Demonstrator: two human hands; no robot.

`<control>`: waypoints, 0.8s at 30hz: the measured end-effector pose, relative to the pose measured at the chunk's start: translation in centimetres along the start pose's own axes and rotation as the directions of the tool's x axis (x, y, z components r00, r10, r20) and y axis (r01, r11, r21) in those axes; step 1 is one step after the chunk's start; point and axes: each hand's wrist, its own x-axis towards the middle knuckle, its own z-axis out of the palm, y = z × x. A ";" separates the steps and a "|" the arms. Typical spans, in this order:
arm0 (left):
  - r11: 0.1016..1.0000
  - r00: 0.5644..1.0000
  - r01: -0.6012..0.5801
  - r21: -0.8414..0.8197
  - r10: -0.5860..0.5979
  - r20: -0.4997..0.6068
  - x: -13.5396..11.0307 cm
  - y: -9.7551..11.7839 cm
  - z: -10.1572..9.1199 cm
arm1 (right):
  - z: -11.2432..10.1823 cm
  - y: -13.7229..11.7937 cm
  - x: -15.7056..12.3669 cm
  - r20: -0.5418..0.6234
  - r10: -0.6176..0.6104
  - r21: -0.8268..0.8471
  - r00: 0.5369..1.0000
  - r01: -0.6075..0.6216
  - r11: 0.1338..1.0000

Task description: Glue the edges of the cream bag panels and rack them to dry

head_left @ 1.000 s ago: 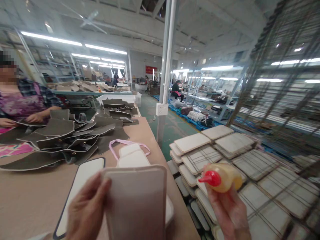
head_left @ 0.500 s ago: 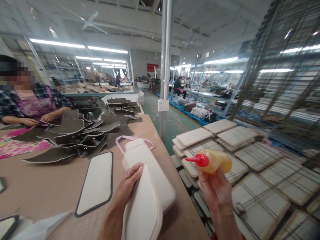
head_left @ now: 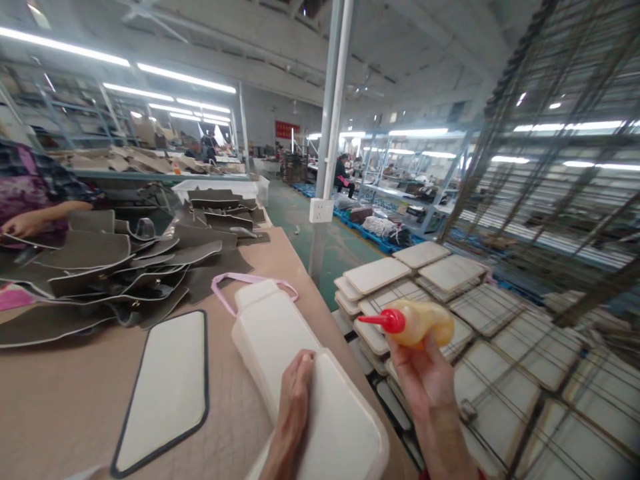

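Note:
My right hand (head_left: 424,380) is wrapped round a squeeze bottle (head_left: 425,323) of yellowish liquid, tilted on its side with the red nozzle pointing left. My left hand (head_left: 295,400) grips the edge of a cream rounded panel (head_left: 345,420), with thumb and fingers closed at its upper left corner. Beneath that lies a stack of similar cream panels (head_left: 267,320) at the table's right edge, with a pink strap (head_left: 225,293) showing behind it. To the left, a cream panel with a dark border (head_left: 165,387) lies flat on the brown table (head_left: 240,407).
Dark grey-brown cut pieces (head_left: 145,260) are heaped at the back left, near a co-worker's hand (head_left: 30,223). On my right, wire racks (head_left: 505,380) carry several cream panels. A post with a socket box (head_left: 321,211) stands beyond the table.
My left hand and the cream panel it holds have shifted right across the stack, and the panel is turned. The view has swung slightly right. My right hand still holds the bottle.

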 end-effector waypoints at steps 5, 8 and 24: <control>1.000 0.956 0.006 0.026 -0.013 0.294 -0.9 -0.3 -1.3 | 0.2 1.3 0.3 -0.023 0.023 -0.010 0.999 -0.024 1.000; 0.977 0.932 -0.027 0.213 -0.052 0.358 -0.3 -0.7 -3.0 | 0.1 1.5 0.5 -0.017 0.016 -0.034 1.000 -0.016 0.999; 0.970 0.441 -0.137 0.201 -0.123 0.889 3.3 11.4 -7.6 | 5.8 -7.6 1.6 0.547 -0.010 -0.384 0.837 0.261 0.886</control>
